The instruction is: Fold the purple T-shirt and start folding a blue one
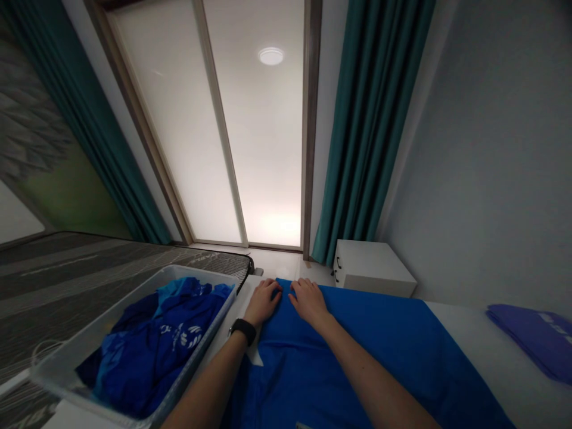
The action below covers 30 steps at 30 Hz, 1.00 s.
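both hands, left hand (263, 302) and right hand (309, 301), press flat, seemingly ungripping, on the blue garment's (357, 357) far edge.

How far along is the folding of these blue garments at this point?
Done: one purple folded garment lies at the right of the white table. In hand: left hand and right hand press the far edge of a spread blue garment. Left: a heap of blue clothes fills the bin.
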Each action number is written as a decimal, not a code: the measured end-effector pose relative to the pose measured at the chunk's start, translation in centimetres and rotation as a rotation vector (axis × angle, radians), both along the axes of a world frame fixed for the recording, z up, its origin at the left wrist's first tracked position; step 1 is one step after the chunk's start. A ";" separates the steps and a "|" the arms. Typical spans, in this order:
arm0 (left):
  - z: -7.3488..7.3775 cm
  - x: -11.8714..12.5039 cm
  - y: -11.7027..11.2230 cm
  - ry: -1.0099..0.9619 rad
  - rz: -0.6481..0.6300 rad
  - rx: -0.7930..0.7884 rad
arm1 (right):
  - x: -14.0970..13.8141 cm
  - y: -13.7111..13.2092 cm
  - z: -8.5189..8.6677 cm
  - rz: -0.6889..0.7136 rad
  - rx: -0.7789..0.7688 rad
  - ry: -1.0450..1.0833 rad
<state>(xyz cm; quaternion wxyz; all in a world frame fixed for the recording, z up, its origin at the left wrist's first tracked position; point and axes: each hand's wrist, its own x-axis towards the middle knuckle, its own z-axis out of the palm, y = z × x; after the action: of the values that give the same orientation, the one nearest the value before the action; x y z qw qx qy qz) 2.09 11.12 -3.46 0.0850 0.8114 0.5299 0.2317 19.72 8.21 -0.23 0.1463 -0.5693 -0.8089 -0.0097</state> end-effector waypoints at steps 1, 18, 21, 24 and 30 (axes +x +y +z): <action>0.0 0.0 0.0 -0.005 0.008 0.000 | -0.7 0.6 -0.4 -0.008 0.002 -0.002; 1.0 2.2 1.3 -0.358 0.379 -0.268 | -1.6 1.2 -3.7 -0.057 0.084 0.177; 1.1 2.6 2.5 -0.491 0.412 -0.365 | -1.4 1.3 -3.8 -0.070 0.080 0.279; 1.3 2.4 3.4 -0.606 0.417 -0.468 | -1.3 1.4 -3.8 -0.070 0.058 0.353; 1.5 2.3 4.6 -0.766 0.329 -0.616 | -1.0 1.7 -3.8 -0.059 0.044 0.412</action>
<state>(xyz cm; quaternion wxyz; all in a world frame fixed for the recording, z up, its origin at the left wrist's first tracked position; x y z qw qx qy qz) 4.38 15.68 -1.93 0.4702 0.5118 0.6250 0.3555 18.70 9.90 -4.05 0.3206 -0.5792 -0.7447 0.0849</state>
